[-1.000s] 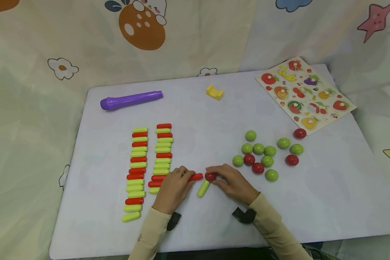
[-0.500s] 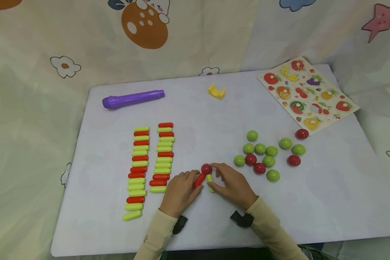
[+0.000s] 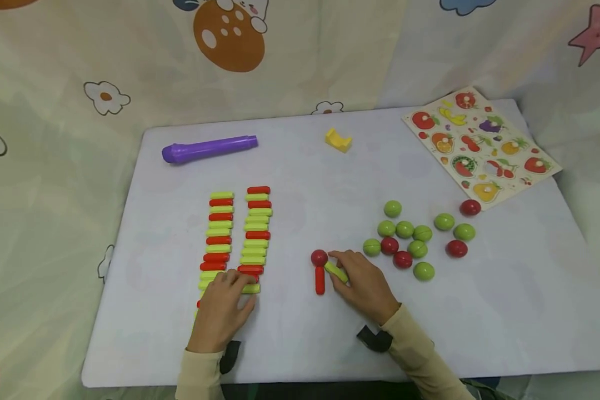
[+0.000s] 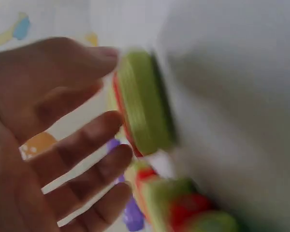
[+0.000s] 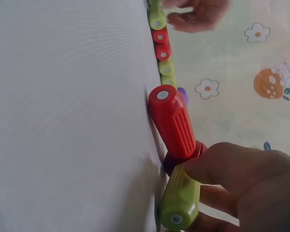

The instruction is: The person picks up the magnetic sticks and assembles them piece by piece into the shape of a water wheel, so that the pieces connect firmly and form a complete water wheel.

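Yellow-green and red toy rods lie in two columns on the left of the white table. My left hand [image 3: 221, 311] is over their lower ends, fingers loosely bent beside a yellow-green rod [image 4: 142, 101] at the bottom of the right-hand column. Between my hands a dark red ball [image 3: 319, 258] has a red rod [image 3: 320, 280] meeting its underside, running toward me. A second yellow-green rod [image 5: 179, 203] slants off the ball's right side; my right hand [image 3: 362, 280] pinches it between thumb and finger. Pale discs show in the rod ends in the right wrist view.
Several green and red balls [image 3: 405, 229] are scattered to the right of my right hand. A fruit-picture board [image 3: 480, 147] lies at the back right, a purple microphone-shaped toy [image 3: 210, 149] at the back left. A small yellow curved piece [image 3: 338, 141] sits between them.
The red rod went from my left hand to the ball and swung to point toward me. My left hand moved left to the columns. My right hand shifted from the ball to the yellow-green rod.
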The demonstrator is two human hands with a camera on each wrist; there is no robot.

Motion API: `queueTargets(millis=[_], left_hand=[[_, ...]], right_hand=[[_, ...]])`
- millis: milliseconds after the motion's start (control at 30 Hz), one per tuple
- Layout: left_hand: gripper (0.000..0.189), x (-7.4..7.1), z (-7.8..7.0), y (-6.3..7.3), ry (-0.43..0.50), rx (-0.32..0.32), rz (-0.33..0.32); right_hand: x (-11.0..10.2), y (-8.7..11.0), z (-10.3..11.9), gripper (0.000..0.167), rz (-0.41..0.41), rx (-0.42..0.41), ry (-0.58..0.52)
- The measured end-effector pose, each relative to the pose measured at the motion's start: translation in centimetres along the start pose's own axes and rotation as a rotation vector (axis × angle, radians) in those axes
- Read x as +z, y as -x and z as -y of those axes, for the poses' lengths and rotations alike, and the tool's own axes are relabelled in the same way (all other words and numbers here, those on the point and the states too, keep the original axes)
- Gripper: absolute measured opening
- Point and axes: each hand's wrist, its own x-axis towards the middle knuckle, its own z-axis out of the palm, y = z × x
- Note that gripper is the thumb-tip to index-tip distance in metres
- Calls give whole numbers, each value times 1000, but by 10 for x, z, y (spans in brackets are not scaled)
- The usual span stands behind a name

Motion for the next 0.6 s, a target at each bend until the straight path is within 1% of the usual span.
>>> queueTargets(millis=[100,133,200,300,400,500,600], left_hand=[[37,1,8,5,-17,-3,48],[37,3,8,5,-15,3,55],[37,7,5,3,6,27,47],[36,12,-8,-4,43,69,18],[34,17,-25,-16,79,103,17],[33,25,-37,-27,77,107,38],[33,31,-45,-35,60,103,54]], right_hand=[[0,-1,-2,36,-22,-18,-4],[1,-1,-3,34,-27,-21,-6],[1,-1,-3,31,-31,-21,-16],[0,0,-3,31,-20,-20,-30],[-1,0,-1,32,-7,-30,-36],[-1,1,0,31,-6,-49,-42],[1,1,-1,30,-12,-66,-50]])
